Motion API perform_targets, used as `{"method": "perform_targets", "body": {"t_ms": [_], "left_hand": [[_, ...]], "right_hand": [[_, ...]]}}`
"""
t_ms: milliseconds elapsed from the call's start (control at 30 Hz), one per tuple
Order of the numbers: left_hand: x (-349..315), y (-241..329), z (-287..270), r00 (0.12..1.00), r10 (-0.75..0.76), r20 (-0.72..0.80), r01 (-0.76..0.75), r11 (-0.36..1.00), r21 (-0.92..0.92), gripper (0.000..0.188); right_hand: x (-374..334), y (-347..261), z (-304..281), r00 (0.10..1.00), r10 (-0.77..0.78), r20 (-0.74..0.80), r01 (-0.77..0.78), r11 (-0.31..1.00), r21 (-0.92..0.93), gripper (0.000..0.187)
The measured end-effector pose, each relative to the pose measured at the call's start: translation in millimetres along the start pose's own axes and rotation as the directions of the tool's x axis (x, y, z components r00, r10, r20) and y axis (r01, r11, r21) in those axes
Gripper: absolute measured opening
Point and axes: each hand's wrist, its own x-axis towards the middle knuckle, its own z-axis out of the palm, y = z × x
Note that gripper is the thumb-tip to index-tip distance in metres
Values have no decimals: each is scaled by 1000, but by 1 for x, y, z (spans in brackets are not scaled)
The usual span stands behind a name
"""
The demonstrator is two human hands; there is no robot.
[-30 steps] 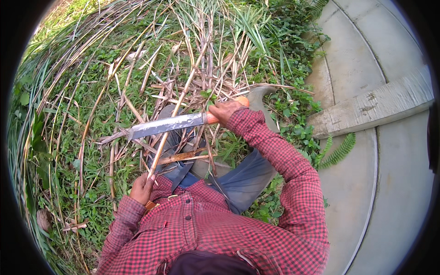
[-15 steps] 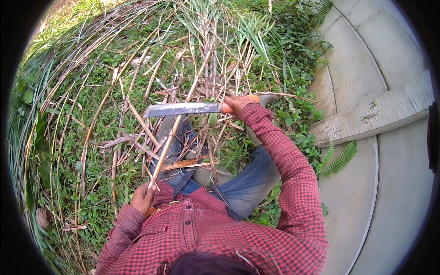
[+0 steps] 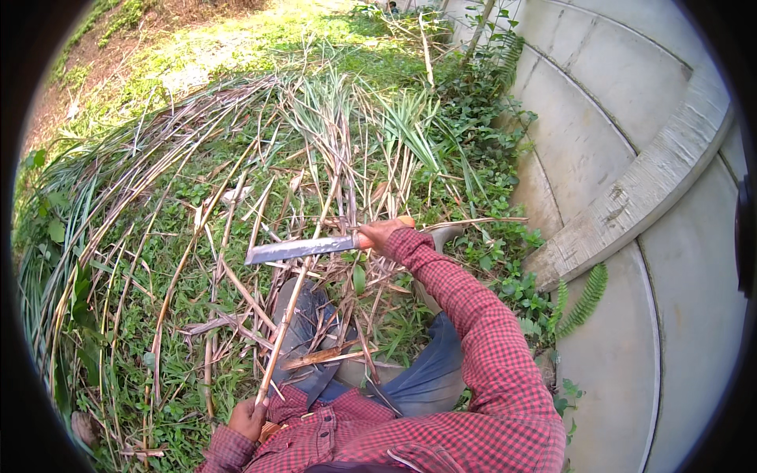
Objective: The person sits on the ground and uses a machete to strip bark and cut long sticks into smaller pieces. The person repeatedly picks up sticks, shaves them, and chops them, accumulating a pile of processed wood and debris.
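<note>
My right hand (image 3: 382, 236) is closed round the orange handle of a machete (image 3: 303, 249), whose long grey blade points left. The blade lies across a long, thin tan stalk (image 3: 289, 326); whether the two touch I cannot tell. Near my lap, my left hand (image 3: 249, 418) grips the lower end of that stalk, which slants up and away from me. Dry stalk pieces and peeled husks (image 3: 319, 357) lie over and around my legs in blue jeans (image 3: 426, 370). Beyond the machete lies a bundle of stalks with green, grassy leaves (image 3: 335, 134).
Long cut stalks (image 3: 158, 189) with leaves are spread over the grass at the left. To the right rises a pale grey panelled wall (image 3: 599, 87) with a thick slanting beam (image 3: 631, 197). Leafy plants and a fern (image 3: 585, 301) grow along its foot.
The view has tilted up, so more of the sunlit ground beyond shows and my hands sit lower in the picture. Both hands keep their hold on the machete and the stalk.
</note>
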Motion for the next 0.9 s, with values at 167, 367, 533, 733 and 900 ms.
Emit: {"method": "perform_targets", "body": {"t_ms": [167, 367, 533, 733, 900], "left_hand": [[-25, 40, -14, 1000, -9, -20, 11, 995, 94, 33], [-4, 24, -16, 996, 12, -93, -1, 993, 117, 34], [-30, 47, -19, 996, 49, -73, -38, 989, 139, 34], [-34, 43, -26, 989, -1, -150, 17, 995, 102, 34], [21, 42, -34, 995, -31, -95, 23, 996, -88, 30]], "right_hand": [[40, 65, 8, 814, 567, -127, -548, 822, 154, 41], [-2, -30, -20, 995, 5, -101, 0, 999, 47, 22], [25, 46, 3, 907, 421, -26, -417, 905, 85, 31], [19, 76, 25, 683, 731, -10, -664, 626, 409, 43], [-37, -6, 71, 673, 683, 284, -644, 353, 679, 48]]}}
